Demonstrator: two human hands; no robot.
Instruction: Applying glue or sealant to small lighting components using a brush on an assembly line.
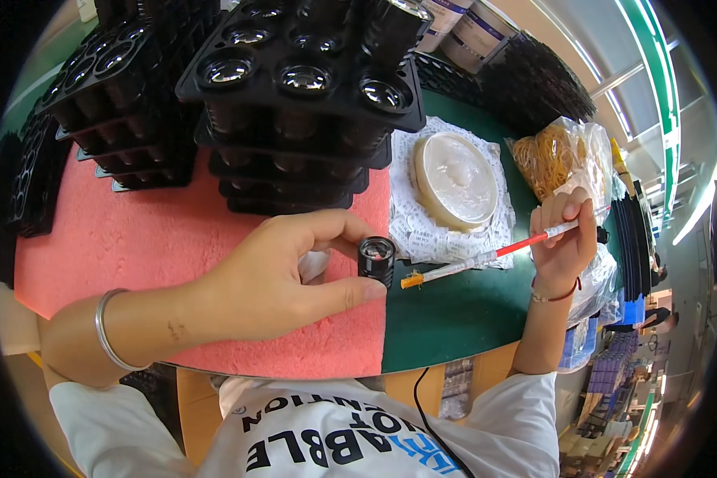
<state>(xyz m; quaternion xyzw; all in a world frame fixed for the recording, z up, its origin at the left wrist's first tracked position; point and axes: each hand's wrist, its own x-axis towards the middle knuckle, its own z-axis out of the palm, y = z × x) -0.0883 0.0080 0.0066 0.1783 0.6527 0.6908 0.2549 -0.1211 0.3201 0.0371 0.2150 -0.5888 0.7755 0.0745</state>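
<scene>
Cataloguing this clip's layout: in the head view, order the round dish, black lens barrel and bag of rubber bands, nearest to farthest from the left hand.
1. Black lens barrel: in the left hand.
2. Round dish: to the right, on white paper.
3. Bag of rubber bands: farther right.

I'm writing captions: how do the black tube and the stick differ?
The tube is short and thick, the stick long and thin. The tube is black with a glassy end, the stick red and white with an orange tip. Both are held: one in the left hand, one in the right hand.
</scene>
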